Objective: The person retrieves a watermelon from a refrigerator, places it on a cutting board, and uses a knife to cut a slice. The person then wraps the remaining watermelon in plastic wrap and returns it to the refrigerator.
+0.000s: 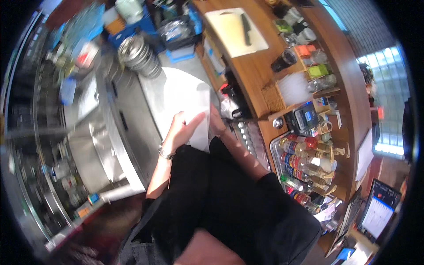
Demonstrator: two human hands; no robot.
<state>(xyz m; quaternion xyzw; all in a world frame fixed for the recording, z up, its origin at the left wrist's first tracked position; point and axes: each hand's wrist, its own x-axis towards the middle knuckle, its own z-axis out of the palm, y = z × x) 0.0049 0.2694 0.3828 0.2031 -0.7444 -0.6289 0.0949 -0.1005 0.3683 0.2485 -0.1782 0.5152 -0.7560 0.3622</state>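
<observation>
A white sheet, paper or thin cloth [199,132], hangs in front of my torso, folded along its right side. My left hand [185,128], with a metal watch at the wrist, grips it with the thumb laid across its face. My right hand [216,120] is at the sheet's right edge; its fingers are largely hidden behind the sheet, so its hold cannot be made out. Beyond both hands, a brightly sunlit white surface lies on the metal counter [153,96], its edges blurred into the sheet.
Stacked metal bowls or pots [139,56] stand beyond my hands. On the wooden counter at right are a white cutting board [228,36] with a dark-handled knife [246,29], a wicker basket [274,96] and several pump-topped syrup bottles [293,160]. A metal sink [96,155] is at left.
</observation>
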